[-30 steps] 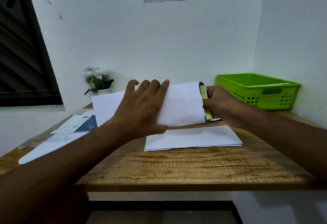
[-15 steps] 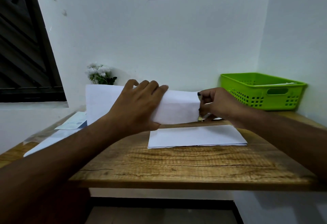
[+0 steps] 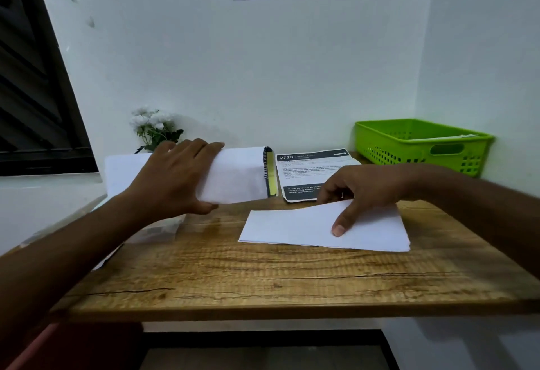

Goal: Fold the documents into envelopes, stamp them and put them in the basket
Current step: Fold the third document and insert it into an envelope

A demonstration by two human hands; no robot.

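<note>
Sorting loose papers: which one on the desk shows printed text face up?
The sheet headed 2720, flat at the back beside the green basket. The white stack the right hand pinches and the envelope in the left hand show blank white faces.

both forearms bare; a small ring [image 3: 342, 194] on the right hand [image 3: 365, 191].
</note>
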